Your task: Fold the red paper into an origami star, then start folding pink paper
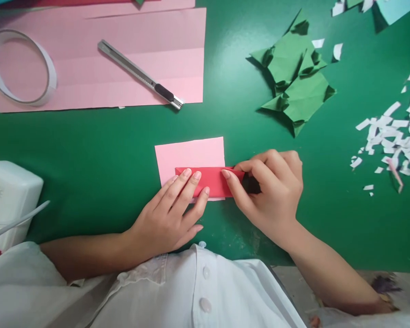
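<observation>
A folded strip of red paper (214, 183) lies in front of me, partly over a pink paper sheet (191, 152). My left hand (172, 212) rests flat on the strip's left part, fingers stretched out and a little apart. At the strip's right end my right hand (269, 189) pinches the upper edge, with the thumb on top and the index finger behind. The left hand's fingertips cover some of the red paper, so its left folds show only in part.
A utility knife (140, 73) and a tape roll (51, 77) lie on large pink paper (85, 59) at upper left. Folded green paper pieces (297, 77) sit at upper right, near white scraps (392, 136). A white box-like device (13, 196) with a cable stands left.
</observation>
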A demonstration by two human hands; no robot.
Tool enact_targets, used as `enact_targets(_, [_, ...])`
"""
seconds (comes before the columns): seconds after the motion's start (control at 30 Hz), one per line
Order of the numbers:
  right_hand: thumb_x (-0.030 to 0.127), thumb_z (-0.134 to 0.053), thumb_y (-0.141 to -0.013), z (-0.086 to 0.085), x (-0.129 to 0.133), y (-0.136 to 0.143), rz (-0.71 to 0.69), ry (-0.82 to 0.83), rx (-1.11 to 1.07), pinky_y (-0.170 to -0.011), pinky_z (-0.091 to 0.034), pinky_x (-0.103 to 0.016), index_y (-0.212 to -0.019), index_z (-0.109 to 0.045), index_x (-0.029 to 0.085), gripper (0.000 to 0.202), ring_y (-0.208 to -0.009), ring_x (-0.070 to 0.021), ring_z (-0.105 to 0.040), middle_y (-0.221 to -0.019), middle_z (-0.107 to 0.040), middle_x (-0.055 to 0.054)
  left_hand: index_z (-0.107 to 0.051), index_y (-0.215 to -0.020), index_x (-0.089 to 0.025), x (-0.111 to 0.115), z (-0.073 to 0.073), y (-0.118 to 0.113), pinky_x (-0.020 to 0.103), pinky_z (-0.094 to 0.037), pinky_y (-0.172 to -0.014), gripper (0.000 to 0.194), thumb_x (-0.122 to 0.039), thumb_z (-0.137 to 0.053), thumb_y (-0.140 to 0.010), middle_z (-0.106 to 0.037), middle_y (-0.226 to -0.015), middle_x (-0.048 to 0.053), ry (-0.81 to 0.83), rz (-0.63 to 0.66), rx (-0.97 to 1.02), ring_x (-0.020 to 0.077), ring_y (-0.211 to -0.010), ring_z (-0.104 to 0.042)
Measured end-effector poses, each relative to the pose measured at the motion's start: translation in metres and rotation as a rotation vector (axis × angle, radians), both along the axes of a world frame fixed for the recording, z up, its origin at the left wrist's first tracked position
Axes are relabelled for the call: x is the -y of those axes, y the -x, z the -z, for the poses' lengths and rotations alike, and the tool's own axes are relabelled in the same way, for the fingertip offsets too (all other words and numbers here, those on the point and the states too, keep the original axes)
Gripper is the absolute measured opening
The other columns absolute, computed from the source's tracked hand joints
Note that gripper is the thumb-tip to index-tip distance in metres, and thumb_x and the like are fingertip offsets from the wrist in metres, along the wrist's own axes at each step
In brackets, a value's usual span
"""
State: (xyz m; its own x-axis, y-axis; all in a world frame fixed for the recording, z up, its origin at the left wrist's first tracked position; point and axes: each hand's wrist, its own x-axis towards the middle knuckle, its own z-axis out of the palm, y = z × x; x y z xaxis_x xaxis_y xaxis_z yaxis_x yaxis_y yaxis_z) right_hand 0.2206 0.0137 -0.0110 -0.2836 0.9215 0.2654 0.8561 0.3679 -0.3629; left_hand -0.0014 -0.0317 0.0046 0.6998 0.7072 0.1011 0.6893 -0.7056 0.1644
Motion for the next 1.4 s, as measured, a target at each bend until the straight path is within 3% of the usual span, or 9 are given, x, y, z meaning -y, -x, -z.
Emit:
enact_targets(0.37, [0.035, -0.065, -0.095, 0.002, -0.001, -0.002, -0.017, 0.010, 0.074, -0.071, -0.033, -0.036, -0.077, -0.059, 0.022, 0.023, -0.077, -0.0212, -0.046, -0.068, -0.055, -0.004, -0.052, -0.139, -0.005, 0.001, -0.002, 0.002, 0.047, -0.042, -0.115, 0.057, -0.043, -0.051, -0.096, -0.061, -0.141, 0.026, 0.019, 0.019, -0.034, 0.0383, -0.133, -0.060])
enact_targets(0.57, [0.040, -0.062, -0.097, 0.003, -0.001, -0.004, 0.028, 0.054, 0.113, -0.074, -0.036, -0.039, -0.082, -0.060, 0.021, 0.024, -0.079, -0.0230, -0.054, -0.075, -0.062, -0.007, -0.052, -0.139, -0.002, -0.001, -0.005, 0.002, 0.048, -0.042, -0.113, 0.058, -0.042, -0.049, -0.097, -0.060, -0.142, 0.028, 0.020, 0.054, -0.071, 0.0406, -0.133, -0.060])
enact_targets(0.63, [0.038, -0.065, -0.095, 0.002, 0.000, -0.006, 0.025, -0.023, 0.067, -0.075, -0.038, -0.039, -0.092, -0.062, 0.019, 0.019, -0.081, -0.0230, -0.058, -0.086, -0.068, -0.010, -0.052, -0.139, -0.002, -0.001, -0.005, 0.002, 0.049, -0.043, -0.113, 0.059, -0.042, -0.048, -0.097, -0.060, -0.143, 0.028, 0.013, 0.056, -0.074, 0.0405, -0.133, -0.060])
enact_targets(0.77, [0.032, -0.074, -0.089, -0.002, 0.013, -0.005, -0.188, -0.500, -0.006, -0.079, -0.035, -0.038, -0.096, -0.073, 0.018, 0.016, -0.085, -0.0199, -0.064, -0.088, -0.076, -0.005, -0.053, -0.139, -0.003, 0.000, -0.004, 0.002, 0.048, -0.043, -0.113, 0.059, -0.043, -0.051, -0.095, -0.060, -0.144, 0.027, 0.019, 0.049, -0.077, 0.0397, -0.134, -0.059])
enact_targets(0.83, [0.026, -0.073, -0.089, -0.006, 0.026, 0.000, -0.305, -0.434, 0.056, -0.071, -0.030, -0.035, -0.090, -0.076, 0.023, 0.004, -0.094, -0.0164, -0.068, -0.096, -0.079, 0.003, -0.055, -0.138, -0.003, 0.000, -0.004, 0.001, 0.048, -0.043, -0.114, 0.058, -0.043, -0.051, -0.096, -0.060, -0.144, 0.026, 0.018, 0.046, -0.076, 0.0396, -0.134, -0.059])
enact_targets(0.9, [0.023, -0.070, -0.091, -0.010, 0.040, 0.005, -0.336, -0.362, 0.192, -0.070, -0.031, -0.032, -0.090, -0.079, 0.026, 0.010, -0.101, -0.0131, -0.069, -0.111, -0.079, 0.008, -0.055, -0.136, -0.003, 0.000, -0.003, 0.001, 0.048, -0.042, -0.114, 0.056, -0.043, -0.049, -0.097, -0.059, -0.145, 0.027, 0.010, 0.044, -0.073, 0.0396, -0.135, -0.058])
enact_targets(1.1, [0.020, -0.063, -0.097, -0.014, 0.060, 0.011, -0.296, -0.237, 0.302, -0.078, -0.036, -0.030, -0.110, -0.077, 0.018, 0.020, -0.116, -0.0151, -0.070, -0.134, -0.071, 0.001, -0.055, -0.136, -0.001, 0.000, -0.003, 0.001, 0.049, -0.042, -0.113, 0.057, -0.043, -0.045, -0.099, -0.059, -0.143, 0.029, -0.007, 0.048, -0.070, 0.0408, -0.135, -0.058])
enact_targets(1.27, [0.021, -0.056, -0.102, -0.016, 0.057, 0.004, -0.296, -0.247, 0.335, -0.078, -0.037, -0.028, -0.116, -0.075, 0.013, 0.025, -0.115, -0.0124, -0.070, -0.136, -0.070, 0.000, -0.051, -0.142, -0.001, 0.002, -0.003, 0.003, 0.049, -0.040, -0.116, 0.064, -0.047, -0.048, -0.098, -0.056, -0.148, 0.029, 0.019, 0.050, -0.094, 0.0418, -0.138, -0.055])
enact_targets(1.4, [0.024, -0.059, -0.100, -0.015, 0.060, -0.010, -0.307, -0.240, 0.362, -0.074, -0.040, -0.033, -0.121, -0.073, 0.013, 0.027, -0.117, -0.0178, -0.071, -0.129, -0.074, -0.006, -0.046, -0.149, -0.005, 0.003, -0.001, 0.006, 0.050, -0.037, -0.118, 0.080, -0.064, -0.048, -0.096, -0.051, -0.152, 0.029, 0.056, 0.046, -0.072, 0.0429, -0.142, -0.051])
